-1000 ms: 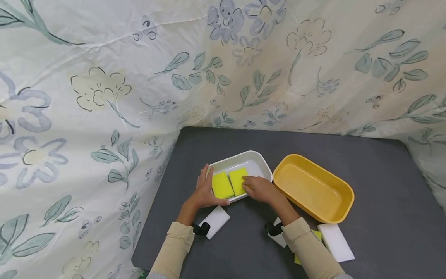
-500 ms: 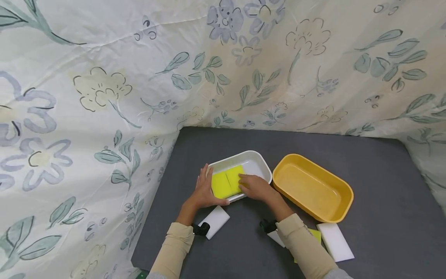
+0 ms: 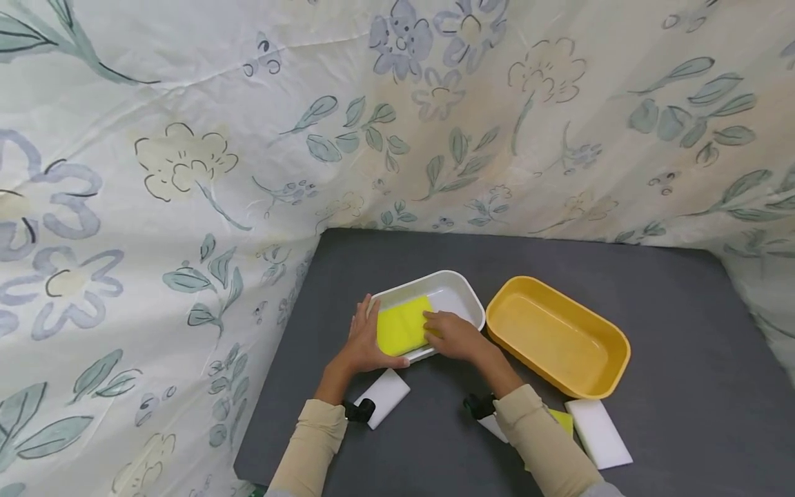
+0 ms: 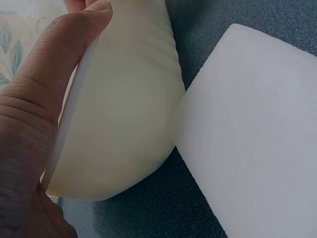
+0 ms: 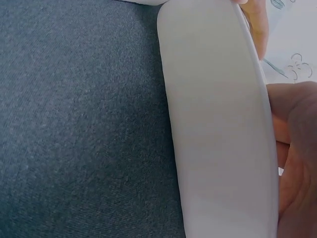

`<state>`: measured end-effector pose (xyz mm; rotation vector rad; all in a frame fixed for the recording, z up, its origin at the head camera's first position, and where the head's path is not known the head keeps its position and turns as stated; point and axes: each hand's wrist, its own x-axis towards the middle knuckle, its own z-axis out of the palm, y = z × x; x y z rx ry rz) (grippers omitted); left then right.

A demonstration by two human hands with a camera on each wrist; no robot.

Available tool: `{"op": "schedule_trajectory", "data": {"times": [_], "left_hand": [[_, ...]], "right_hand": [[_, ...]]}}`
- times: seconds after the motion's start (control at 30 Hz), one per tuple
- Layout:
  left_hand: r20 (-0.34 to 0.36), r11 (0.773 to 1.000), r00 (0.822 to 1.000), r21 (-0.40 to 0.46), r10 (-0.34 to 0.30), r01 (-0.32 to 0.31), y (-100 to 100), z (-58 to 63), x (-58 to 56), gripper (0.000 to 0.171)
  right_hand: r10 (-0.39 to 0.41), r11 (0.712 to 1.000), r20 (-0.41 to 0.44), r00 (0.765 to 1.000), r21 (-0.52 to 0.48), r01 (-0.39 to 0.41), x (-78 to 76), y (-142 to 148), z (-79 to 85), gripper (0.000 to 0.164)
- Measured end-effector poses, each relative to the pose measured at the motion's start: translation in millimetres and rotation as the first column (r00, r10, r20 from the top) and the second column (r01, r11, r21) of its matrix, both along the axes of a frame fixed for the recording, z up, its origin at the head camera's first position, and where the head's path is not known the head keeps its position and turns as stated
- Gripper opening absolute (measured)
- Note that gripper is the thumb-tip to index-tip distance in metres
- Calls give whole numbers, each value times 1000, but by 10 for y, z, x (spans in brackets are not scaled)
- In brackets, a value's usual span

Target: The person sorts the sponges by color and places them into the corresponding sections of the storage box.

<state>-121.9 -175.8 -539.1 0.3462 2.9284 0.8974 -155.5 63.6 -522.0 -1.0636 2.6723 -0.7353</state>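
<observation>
A white tray point(image 3: 452, 295) lies on the dark table in the head view. Two yellow sponges point(image 3: 404, 324) sit side by side in its left part, the seam between them barely visible. My left hand point(image 3: 364, 343) holds the tray's left end, thumb along the near rim and fingers at the far side. The left wrist view shows that thumb on the rim of the tray point(image 4: 119, 114). With bent fingers, my right hand point(image 3: 456, 336) grips the right sponge at its right edge. In the right wrist view, the tray's wall hides what those fingers touch.
A yellow-orange tray point(image 3: 611, 355) stands just right of the white one. One white sponge point(image 3: 385, 397) lies by my left wrist. Another white sponge point(image 3: 493, 427) and a yellow sponge point(image 3: 564, 420) are partly under my right arm, beside a third white sponge point(image 3: 599, 435).
The right sponge has moved left with my right hand, and the gap between the two yellow sponges has closed. My left hand has stayed on the white tray.
</observation>
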Motion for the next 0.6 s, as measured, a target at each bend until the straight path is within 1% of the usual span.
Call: {"op": "schedule_trajectory", "data": {"times": [0.13, 0.27, 0.43, 0.6], "left_hand": [[10, 1000, 1000, 2, 12, -12, 18, -6, 14, 135], [9, 1000, 1000, 3, 20, -20, 23, -10, 24, 135], [6, 1000, 1000, 9, 24, -24, 17, -22, 21, 136], [12, 1000, 1000, 3, 21, -21, 6, -27, 16, 136]], "right_hand": [[31, 999, -52, 998, -24, -32, 8, 42, -18, 30], [37, 997, -62, 997, -60, -41, 34, 69, -30, 29], [6, 995, -54, 999, -101, -11, 106, 123, -4, 30], [-13, 987, -25, 1000, -161, 9, 240, 232, 77, 29]]}}
